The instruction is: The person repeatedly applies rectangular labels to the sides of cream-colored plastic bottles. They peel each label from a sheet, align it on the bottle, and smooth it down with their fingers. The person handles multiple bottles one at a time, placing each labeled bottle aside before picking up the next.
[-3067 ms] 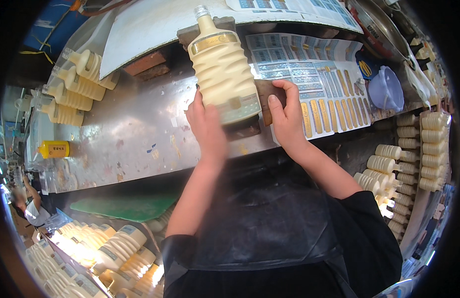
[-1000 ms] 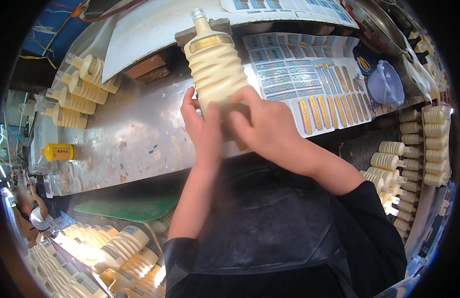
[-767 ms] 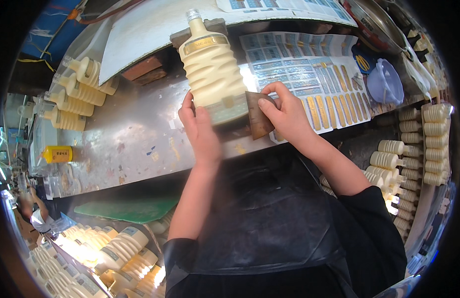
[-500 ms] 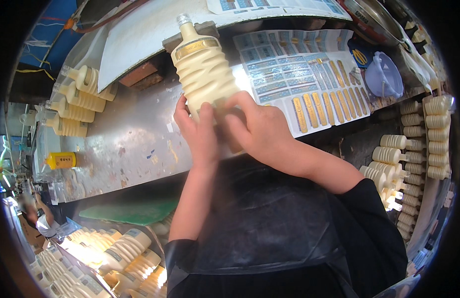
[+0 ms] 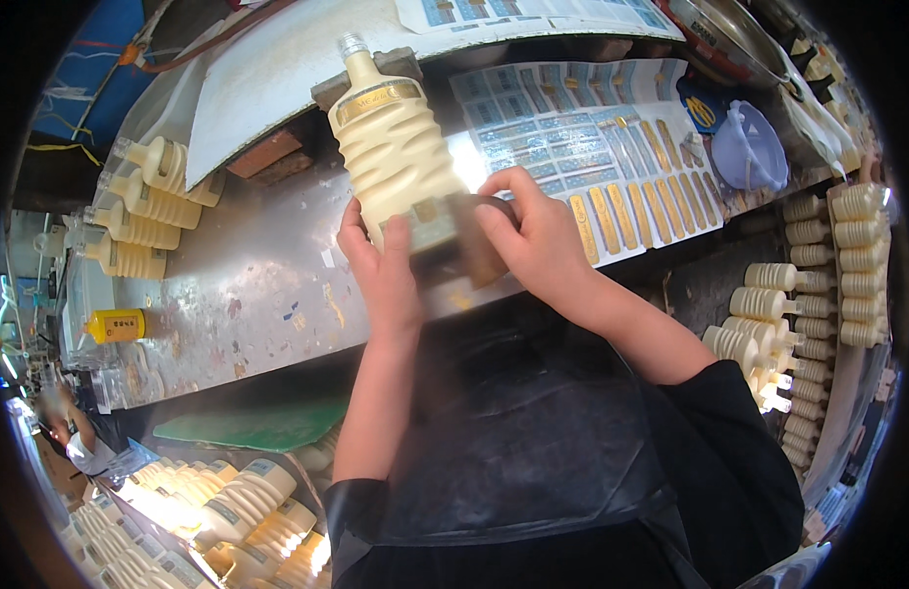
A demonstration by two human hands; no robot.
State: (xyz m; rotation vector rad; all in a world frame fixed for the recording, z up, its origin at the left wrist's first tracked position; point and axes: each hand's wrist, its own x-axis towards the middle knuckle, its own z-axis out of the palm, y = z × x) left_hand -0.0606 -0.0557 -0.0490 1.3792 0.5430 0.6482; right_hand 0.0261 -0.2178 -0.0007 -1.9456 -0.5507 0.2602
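A cream-coloured ribbed bottle (image 5: pixel 394 147) with a gold neck band lies on its side on the metal workbench (image 5: pixel 248 285), its neck resting on a grey block (image 5: pixel 376 71). My left hand (image 5: pixel 384 267) grips its base from the left. My right hand (image 5: pixel 533 231) presses on the bottle's lower end, over a brown block (image 5: pixel 474 245) under the base. A small label shows on the bottle near my fingers.
Sheets of blue and gold sticker labels (image 5: pixel 592 128) lie right of the bottle. More cream bottles lie at the left (image 5: pixel 145 211), the right (image 5: pixel 798 294) and lower left (image 5: pixel 229 501). A yellow bottle (image 5: pixel 121 324), a green mat (image 5: pixel 248 427) and a bluish bowl (image 5: pixel 749 147) sit nearby.
My right hand has slid back and forth over the bottle's lower end; it now rests at the base's right side. The bottle and my left hand have barely shifted.
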